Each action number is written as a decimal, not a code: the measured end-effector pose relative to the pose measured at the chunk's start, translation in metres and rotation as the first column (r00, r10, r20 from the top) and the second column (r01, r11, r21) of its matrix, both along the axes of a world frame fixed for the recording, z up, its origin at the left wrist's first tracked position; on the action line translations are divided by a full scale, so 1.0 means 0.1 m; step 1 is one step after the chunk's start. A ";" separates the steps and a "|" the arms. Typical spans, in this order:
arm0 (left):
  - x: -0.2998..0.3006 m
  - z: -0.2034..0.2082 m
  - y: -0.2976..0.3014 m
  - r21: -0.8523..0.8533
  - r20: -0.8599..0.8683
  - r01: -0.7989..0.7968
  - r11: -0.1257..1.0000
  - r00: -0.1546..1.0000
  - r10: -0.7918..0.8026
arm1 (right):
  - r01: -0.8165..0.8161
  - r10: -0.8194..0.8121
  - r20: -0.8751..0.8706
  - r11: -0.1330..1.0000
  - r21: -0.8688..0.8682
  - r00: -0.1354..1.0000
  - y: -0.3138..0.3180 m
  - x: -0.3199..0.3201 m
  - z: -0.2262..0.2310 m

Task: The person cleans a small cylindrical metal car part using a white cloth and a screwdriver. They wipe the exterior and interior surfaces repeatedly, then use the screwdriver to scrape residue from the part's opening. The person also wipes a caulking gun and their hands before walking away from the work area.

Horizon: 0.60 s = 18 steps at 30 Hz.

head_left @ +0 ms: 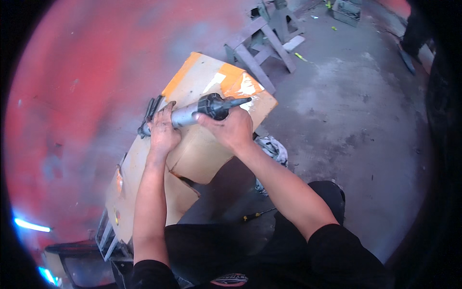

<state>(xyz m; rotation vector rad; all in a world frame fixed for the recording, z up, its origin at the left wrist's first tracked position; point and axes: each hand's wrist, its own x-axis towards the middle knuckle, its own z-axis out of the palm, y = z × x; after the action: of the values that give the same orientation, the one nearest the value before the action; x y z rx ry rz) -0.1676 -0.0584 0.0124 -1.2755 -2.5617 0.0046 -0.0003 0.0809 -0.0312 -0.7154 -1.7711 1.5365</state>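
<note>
A caulking gun (185, 114) with a silver barrel lies across my hands, its black pointed nozzle aimed right. My left hand (164, 131) is closed round the rear of the barrel, beside the dark handle end. At the front, my right hand (234, 129) grips the black ribbed cap, thumb on the near side; its other fingers are partly hidden behind the gun. Just beneath is a creased sheet of cardboard (204, 156) with orange tape and torn white patches along its far end. Whether the gun rests on it I cannot tell.
Grey sawhorses (257, 54) stand beyond the cardboard. A crumpled white-and-dark cloth or bag (275, 150) lies by my right forearm, and a screwdriver (251, 216) is nearer me. Red-and-grey surface (86, 96) spreads left. A grey box (346, 13) and someone's dark-clothed leg (417, 31) are far right.
</note>
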 end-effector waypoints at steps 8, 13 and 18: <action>-0.06 0.32 -0.87 0.258 0.048 0.097 0.961 0.992 -0.113 | -0.027 0.100 -0.202 0.941 0.337 0.974 -0.82 0.10 0.51; -0.13 0.32 -1.05 0.285 0.111 0.072 0.956 0.988 -0.108 | 0.027 0.075 -0.259 0.928 0.371 0.963 -1.02 0.10 0.55; -0.13 0.30 -1.01 0.302 0.096 0.094 0.949 0.987 -0.129 | 0.049 0.061 -0.274 0.924 0.379 0.960 -1.01 0.09 0.51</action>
<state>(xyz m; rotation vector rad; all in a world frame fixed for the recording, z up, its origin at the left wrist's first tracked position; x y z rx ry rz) -0.1808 -0.1589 0.0421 -1.3316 -2.4576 -0.4718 0.0089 -0.0202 0.0200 -0.2806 -1.7780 1.1733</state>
